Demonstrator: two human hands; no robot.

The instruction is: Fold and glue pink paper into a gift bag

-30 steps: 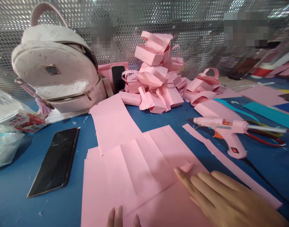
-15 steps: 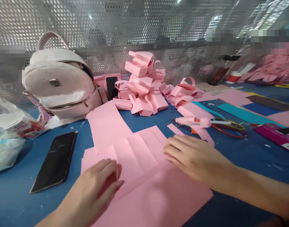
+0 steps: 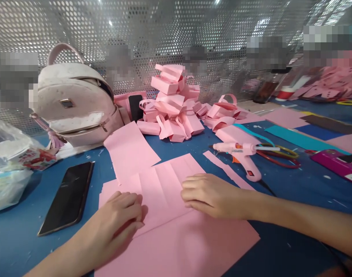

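A pink paper sheet (image 3: 157,188) with several parallel creases lies in front of me, on top of larger pink sheets (image 3: 164,250). At its left edge is my left hand (image 3: 120,217), fingers curled in and the thumb lying along the paper. My right hand (image 3: 209,196) has its bent fingers together on the sheet's right part, and the fingertips touch the creased surface. Both hands are closed at the paper; how firmly they pinch it is partly hidden. Beyond the right hand lie a pink glue gun (image 3: 236,150) and a thin pink paper strip (image 3: 222,165).
A black phone (image 3: 66,198) and a plastic bag (image 3: 10,165) lie left, below a pale backpack (image 3: 75,104). Folded pink paper baskets (image 3: 173,104) are heaped at the back against a perforated metal screen (image 3: 153,30). Scissors (image 3: 279,157) and a magenta object (image 3: 337,165) lie right.
My right hand has moved left across the creased sheet, uncovering the glue gun's handle and the strip. My left hand has shifted slightly to the left at the paper's edge.
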